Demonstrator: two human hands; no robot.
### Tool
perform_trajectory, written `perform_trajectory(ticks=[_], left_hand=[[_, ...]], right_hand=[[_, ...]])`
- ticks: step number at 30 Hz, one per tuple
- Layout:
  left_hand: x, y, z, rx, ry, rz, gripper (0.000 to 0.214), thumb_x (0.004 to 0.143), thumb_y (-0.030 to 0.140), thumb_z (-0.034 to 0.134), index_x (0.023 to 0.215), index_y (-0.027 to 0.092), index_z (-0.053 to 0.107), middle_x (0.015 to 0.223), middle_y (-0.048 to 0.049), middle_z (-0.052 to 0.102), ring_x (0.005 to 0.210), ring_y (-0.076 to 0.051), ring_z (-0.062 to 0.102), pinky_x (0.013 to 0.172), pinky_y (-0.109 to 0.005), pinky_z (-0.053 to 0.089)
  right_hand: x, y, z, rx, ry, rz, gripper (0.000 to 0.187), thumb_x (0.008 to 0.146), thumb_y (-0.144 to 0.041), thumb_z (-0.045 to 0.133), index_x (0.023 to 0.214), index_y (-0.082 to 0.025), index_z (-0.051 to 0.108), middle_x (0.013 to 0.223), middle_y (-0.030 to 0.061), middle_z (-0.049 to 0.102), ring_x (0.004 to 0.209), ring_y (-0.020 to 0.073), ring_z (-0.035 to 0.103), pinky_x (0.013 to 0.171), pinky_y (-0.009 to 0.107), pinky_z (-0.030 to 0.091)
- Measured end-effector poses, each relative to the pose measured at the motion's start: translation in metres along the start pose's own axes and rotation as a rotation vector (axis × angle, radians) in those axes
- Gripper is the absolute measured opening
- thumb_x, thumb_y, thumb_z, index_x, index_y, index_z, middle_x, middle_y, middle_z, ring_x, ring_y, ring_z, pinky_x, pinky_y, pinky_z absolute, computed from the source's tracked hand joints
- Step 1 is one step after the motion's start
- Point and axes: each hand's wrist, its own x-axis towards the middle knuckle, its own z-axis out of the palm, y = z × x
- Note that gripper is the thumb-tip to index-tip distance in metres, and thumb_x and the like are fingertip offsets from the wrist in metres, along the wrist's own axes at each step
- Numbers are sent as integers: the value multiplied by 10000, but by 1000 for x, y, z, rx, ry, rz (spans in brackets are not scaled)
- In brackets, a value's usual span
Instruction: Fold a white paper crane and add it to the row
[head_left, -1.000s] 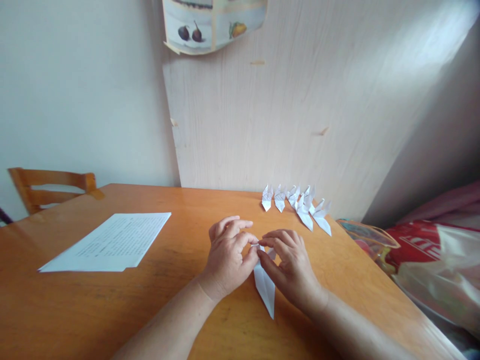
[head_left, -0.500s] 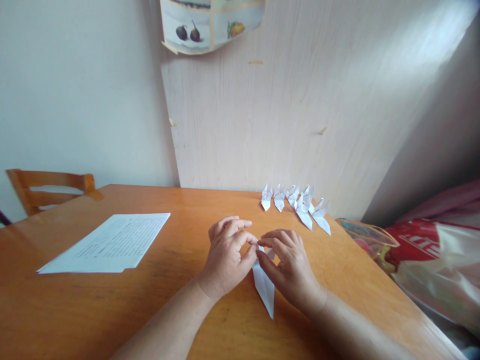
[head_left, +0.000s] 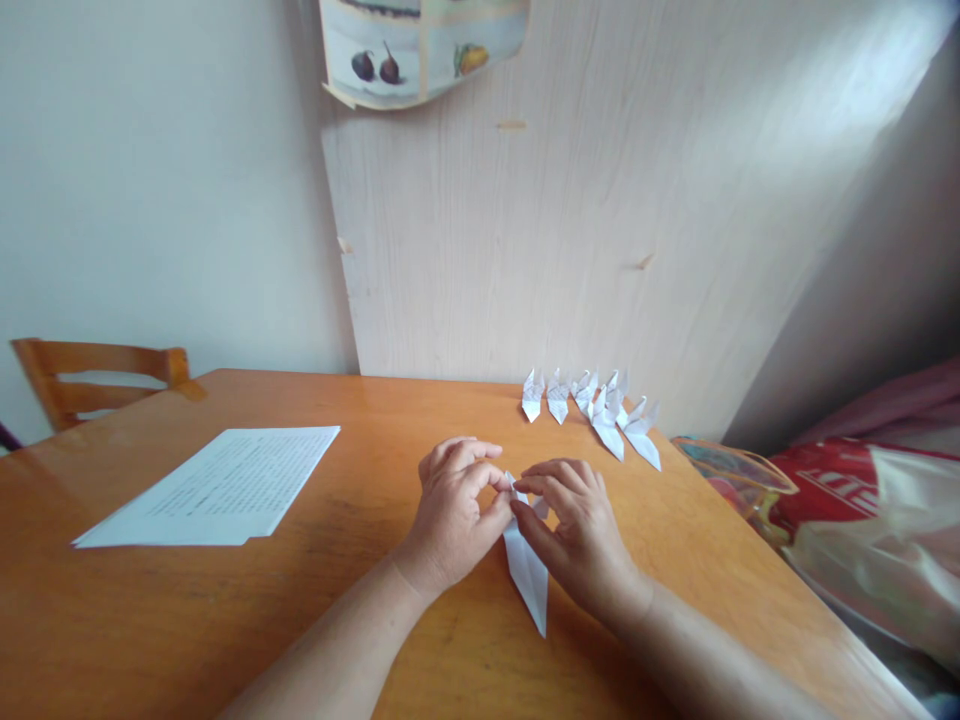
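A white origami crane [head_left: 529,578] of folded paper lies between my hands on the wooden table, one pointed end towards me. From its left side my left hand [head_left: 459,515] pinches the upper part between thumb and forefinger, the other fingers held out loosely. My right hand [head_left: 574,530] pinches the same part from the right, its thumb and fingertips almost meeting those of the left. The fingertips partly cover the folds they hold. At the table's far right edge stand several finished paper cranes [head_left: 606,425], some with print showing.
A stack of printed paper sheets [head_left: 217,487] lies on the left of the wooden table [head_left: 360,640]. Behind it is a wooden chair [head_left: 112,360]. Red and white bags [head_left: 840,500] sit beyond the right edge. A board [head_left: 525,250] with a fruit picture [head_left: 420,60] rises behind.
Both hands stay almost still, pinching the paper. A small pointed tip of the crane now shows a little higher between the fingertips.
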Motion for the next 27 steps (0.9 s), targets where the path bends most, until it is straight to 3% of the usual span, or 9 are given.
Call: perform_trajectory(ticks=[15,27], left_hand=[[-4,-9,11,-227,-71,-198,74,853,207,695,801,239,737,1128,-39,675,1149,-222,580,1045,-433,439],[-4,-8,7,-214,-23,-153,115,830,176,627,837,250,715,1107,-23,657,1146,-231,561,1043,-425,390]], right_hand=[[0,-2,-3,19,-19,33,138,908,-215,662,1031,-265,697,1032,51,704,982,250,585,830,420,430],[0,0,-2,20,-17,26,178,901,-234,669,1076,-258,691,1060,61,700,996,259,581,840,422,440]])
